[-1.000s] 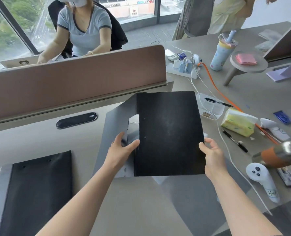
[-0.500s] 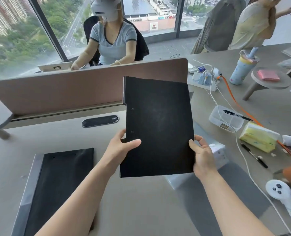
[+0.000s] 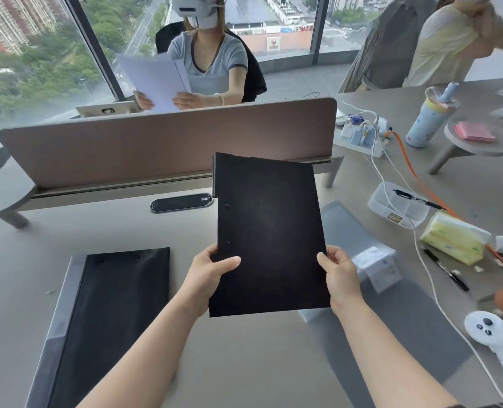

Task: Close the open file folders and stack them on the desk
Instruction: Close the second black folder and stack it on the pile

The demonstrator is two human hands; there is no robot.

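A closed black file folder point(image 3: 269, 231) is held up above the grey desk point(image 3: 244, 363), tilted toward me. My left hand point(image 3: 207, 279) grips its lower left edge near the spine, thumb on the front cover. My right hand point(image 3: 340, 276) grips its lower right edge. A second black folder point(image 3: 112, 319) with a grey spine lies flat and closed on the desk at the lower left. A grey translucent folder point(image 3: 397, 313) lies flat on the desk behind and right of the held one, partly hidden by it.
A brown divider panel point(image 3: 168, 142) runs across the desk's far side, with a person holding papers behind it. On the right lie a white controller point(image 3: 494, 340), tissue pack point(image 3: 453, 241), pens, clear box point(image 3: 397, 206), cables, power strip point(image 3: 359, 136) and bottle point(image 3: 427, 116).
The folder's grey cover swung shut, and both hands lifted the closed folder and tipped it upright. The view tilted upward. The person behind the divider raised papers.
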